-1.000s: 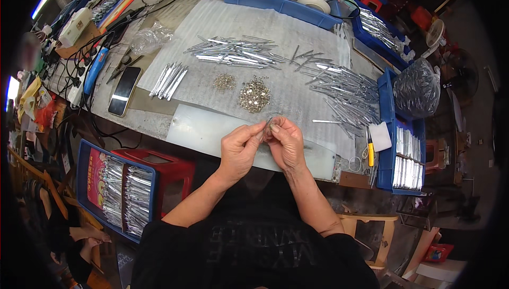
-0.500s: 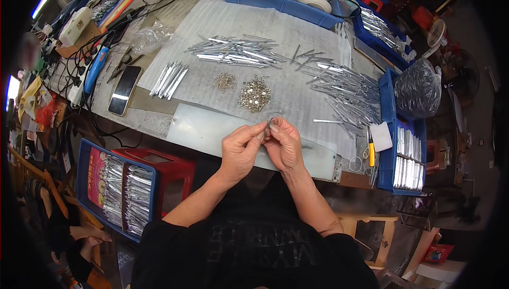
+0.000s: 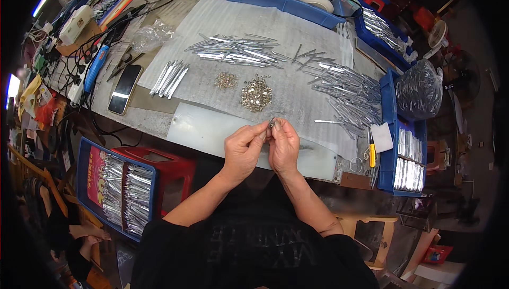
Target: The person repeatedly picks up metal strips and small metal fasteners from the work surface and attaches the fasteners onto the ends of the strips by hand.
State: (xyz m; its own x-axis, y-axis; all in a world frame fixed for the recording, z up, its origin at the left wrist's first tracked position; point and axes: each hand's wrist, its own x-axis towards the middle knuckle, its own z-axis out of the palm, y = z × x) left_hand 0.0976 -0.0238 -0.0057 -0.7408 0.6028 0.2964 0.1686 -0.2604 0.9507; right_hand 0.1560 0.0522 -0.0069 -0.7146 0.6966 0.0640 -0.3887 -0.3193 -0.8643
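Pinched between the fingers of the left hand (image 3: 243, 150) and those of the right hand (image 3: 285, 148): a small metal piece (image 3: 272, 123), mostly covered, so hard to identify exactly. Gripping it with closed fingertips drawn together above the white board (image 3: 207, 127), along the front edge of the worktop (image 3: 152, 117). Could drop it if either pinch slackens, being so small. Could then bounce off the board and over that front edge, or roll into the larger heap of metal bits (image 3: 256, 94) just beyond and get lost there, or into the smaller heap (image 3: 225, 81) to its left. Farther out, could scatter the loose sticks (image 3: 344, 89) toward the right edge with a careless sleeve, or knock the yellow-handled tool (image 3: 371, 154) off near the front right corner.
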